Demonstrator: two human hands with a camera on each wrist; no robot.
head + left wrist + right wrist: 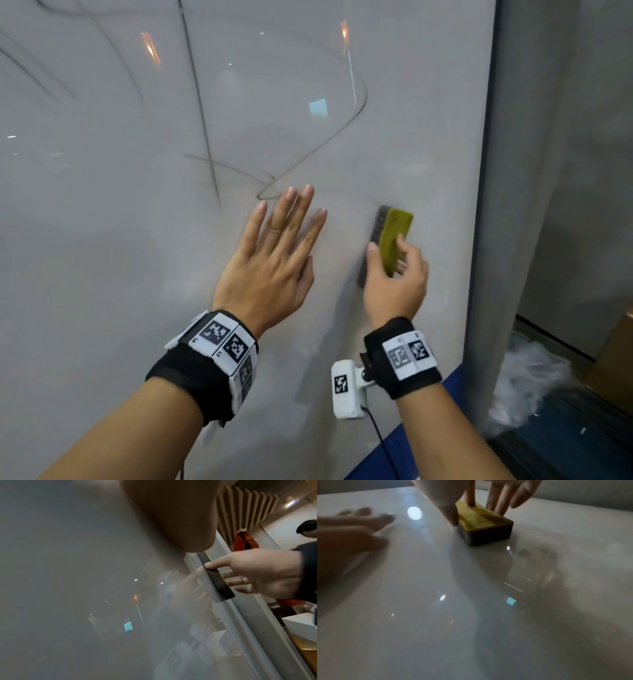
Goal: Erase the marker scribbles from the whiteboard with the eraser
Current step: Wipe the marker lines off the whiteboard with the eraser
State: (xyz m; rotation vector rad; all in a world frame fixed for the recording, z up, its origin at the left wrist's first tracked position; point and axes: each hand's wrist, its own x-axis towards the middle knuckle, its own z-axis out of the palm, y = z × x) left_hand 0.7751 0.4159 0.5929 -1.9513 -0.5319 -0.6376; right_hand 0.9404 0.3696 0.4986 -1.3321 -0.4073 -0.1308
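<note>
Head: right hand (394, 274) grips eraser (390, 236) on whiteboard (102, 240), low by its right edge. Left hand (270, 253) flat, fingers spread. Scribbles (205, 137) left above, prob. most to go.
L wrist: eraser's dark felt on board.
R wrist: board around eraser looks wiped.

Whiteboard (102, 240) glossy and smooth, mirroring lights; eraser (397, 236) has a fuzzy olive felt-like back over a dark matt pad; at 3 o'clock, a frame (479, 205) of dull grey metal-like finish
</note>
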